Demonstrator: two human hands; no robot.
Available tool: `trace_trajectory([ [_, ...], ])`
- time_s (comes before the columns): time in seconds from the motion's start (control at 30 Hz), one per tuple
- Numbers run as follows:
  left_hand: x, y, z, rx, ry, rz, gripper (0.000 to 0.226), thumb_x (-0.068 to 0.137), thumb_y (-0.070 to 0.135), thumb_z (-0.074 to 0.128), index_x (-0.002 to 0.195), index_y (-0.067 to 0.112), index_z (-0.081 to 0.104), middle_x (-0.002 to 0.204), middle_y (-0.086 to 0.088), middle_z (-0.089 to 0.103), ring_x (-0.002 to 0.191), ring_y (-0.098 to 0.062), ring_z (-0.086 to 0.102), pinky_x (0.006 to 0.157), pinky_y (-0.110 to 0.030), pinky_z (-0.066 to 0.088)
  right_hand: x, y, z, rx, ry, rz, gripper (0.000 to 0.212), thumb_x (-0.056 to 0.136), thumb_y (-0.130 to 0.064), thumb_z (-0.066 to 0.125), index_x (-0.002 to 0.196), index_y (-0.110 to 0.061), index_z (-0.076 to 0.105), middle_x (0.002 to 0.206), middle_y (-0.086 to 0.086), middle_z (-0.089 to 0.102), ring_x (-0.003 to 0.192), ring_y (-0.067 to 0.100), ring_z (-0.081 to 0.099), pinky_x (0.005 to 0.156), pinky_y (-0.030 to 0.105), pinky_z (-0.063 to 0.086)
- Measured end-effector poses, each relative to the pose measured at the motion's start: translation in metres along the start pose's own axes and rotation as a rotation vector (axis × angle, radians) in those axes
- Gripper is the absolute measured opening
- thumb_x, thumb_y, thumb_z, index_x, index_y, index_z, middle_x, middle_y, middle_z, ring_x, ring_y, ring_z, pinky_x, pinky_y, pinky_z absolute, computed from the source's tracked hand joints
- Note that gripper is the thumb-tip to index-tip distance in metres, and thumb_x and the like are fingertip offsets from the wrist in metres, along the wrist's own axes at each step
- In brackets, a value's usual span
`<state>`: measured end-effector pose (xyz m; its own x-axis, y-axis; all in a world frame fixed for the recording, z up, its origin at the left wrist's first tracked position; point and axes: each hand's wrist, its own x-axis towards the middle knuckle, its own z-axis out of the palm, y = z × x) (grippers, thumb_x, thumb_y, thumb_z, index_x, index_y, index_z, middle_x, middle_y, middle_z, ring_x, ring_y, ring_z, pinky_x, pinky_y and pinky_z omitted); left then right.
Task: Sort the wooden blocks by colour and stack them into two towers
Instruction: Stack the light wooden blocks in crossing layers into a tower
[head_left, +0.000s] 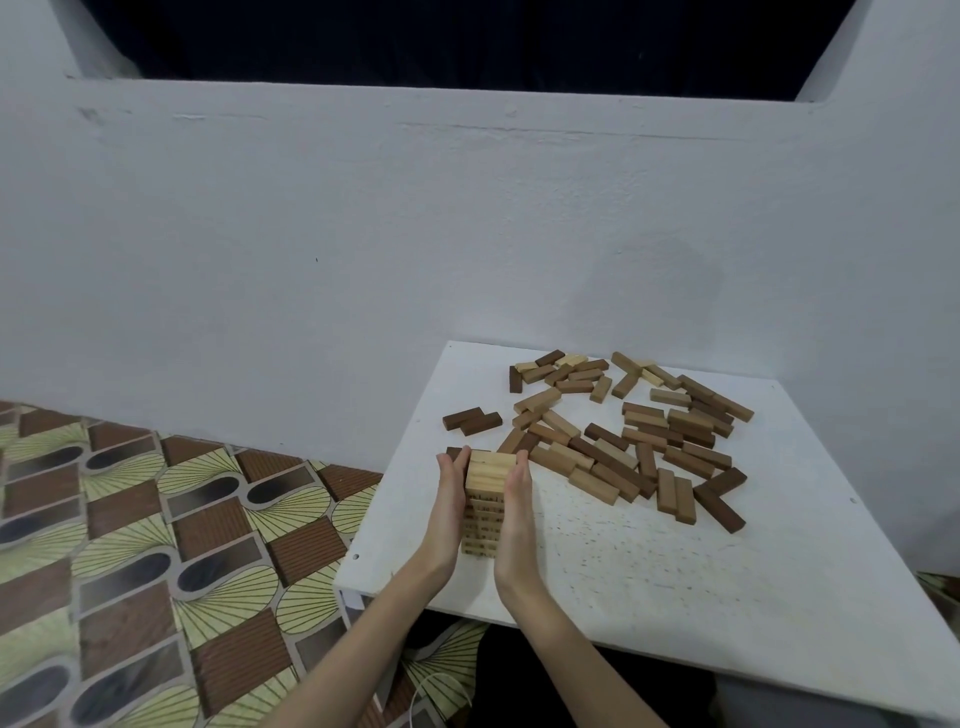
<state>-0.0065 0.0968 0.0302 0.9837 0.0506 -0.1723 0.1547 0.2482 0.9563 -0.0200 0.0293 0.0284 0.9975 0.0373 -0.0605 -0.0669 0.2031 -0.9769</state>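
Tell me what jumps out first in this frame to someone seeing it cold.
A pale block tower stands near the white table's front left, with the left hand and right hand pressed flat against its sides. Behind and to its right sprawls a loose heap of brown blocks.

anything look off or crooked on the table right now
Nothing is damaged. The light tower stands roughly straight between the left hand and right hand, which press its sides. Light pieces still lie in the loose pile, unsorted.
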Motion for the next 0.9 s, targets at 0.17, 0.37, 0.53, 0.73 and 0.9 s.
trace_trajectory([
  [0.17, 0.003, -0.004, -0.005, 0.04, 0.002, -0.023, 0.063, 0.097, 0.053, 0.004, 0.148, 0.023, 0.022, 0.146, 0.004, 0.036, 0.129, -0.006, 0.033, 0.114, -0.028, 0.02, -0.002, -0.002, -0.001, -0.053, -0.005, 0.0, 0.08, 0.08, -0.07, 0.028, 0.15, -0.037, 0.007, 0.158, -0.012, 0.015, 0.143, 0.007, 0.02, 0.118, 0.039, 0.023],
  [0.37, 0.005, -0.007, -0.011, 0.03, 0.019, -0.017, 0.062, 0.098, 0.053, 0.006, 0.146, 0.02, 0.027, 0.148, 0.01, 0.033, 0.125, -0.001, 0.03, 0.106, -0.023, 0.02, -0.003, 0.002, -0.003, -0.044, 0.004, -0.004, 0.107, 0.059, -0.096, 0.031, 0.149, -0.043, 0.006, 0.159, -0.014, 0.012, 0.144, 0.006, 0.016, 0.119, 0.045, 0.02],
  [0.53, 0.004, -0.016, -0.014, 0.085, -0.04, -0.031, 0.073, 0.09, 0.06, 0.0, 0.145, 0.022, 0.03, 0.14, 0.009, 0.045, 0.124, 0.0, 0.041, 0.101, -0.018, 0.026, -0.002, 0.005, -0.003, 0.002, -0.012, -0.003, 0.104, 0.063, -0.09, 0.033, 0.151, -0.039, 0.007, 0.158, -0.009, 0.019, 0.143, 0.012, 0.025, 0.116, 0.046, 0.027],
  [0.73, 0.001, -0.013, -0.01, 0.103, -0.083, 0.004, 0.064, 0.094, 0.053, -0.002, 0.132, 0.028, 0.042, 0.117, 0.018, 0.06, 0.102, 0.015, 0.055, 0.08, -0.005, 0.04, 0.0, 0.009, -0.002, 0.009, -0.008, -0.008, 0.109, 0.061, -0.095, 0.036, 0.15, -0.036, 0.019, 0.152, -0.001, 0.034, 0.136, 0.017, 0.038, 0.111, 0.049, 0.034],
  [0.9, 0.004, -0.015, -0.012, 0.068, -0.052, -0.023, 0.072, 0.089, 0.061, 0.002, 0.14, 0.025, 0.037, 0.133, 0.011, 0.053, 0.119, 0.002, 0.047, 0.102, -0.02, 0.029, 0.001, 0.01, -0.005, 0.019, -0.014, 0.013, 0.106, 0.063, -0.094, 0.033, 0.15, -0.036, 0.018, 0.15, -0.003, 0.036, 0.136, 0.016, 0.038, 0.112, 0.048, 0.034],
])
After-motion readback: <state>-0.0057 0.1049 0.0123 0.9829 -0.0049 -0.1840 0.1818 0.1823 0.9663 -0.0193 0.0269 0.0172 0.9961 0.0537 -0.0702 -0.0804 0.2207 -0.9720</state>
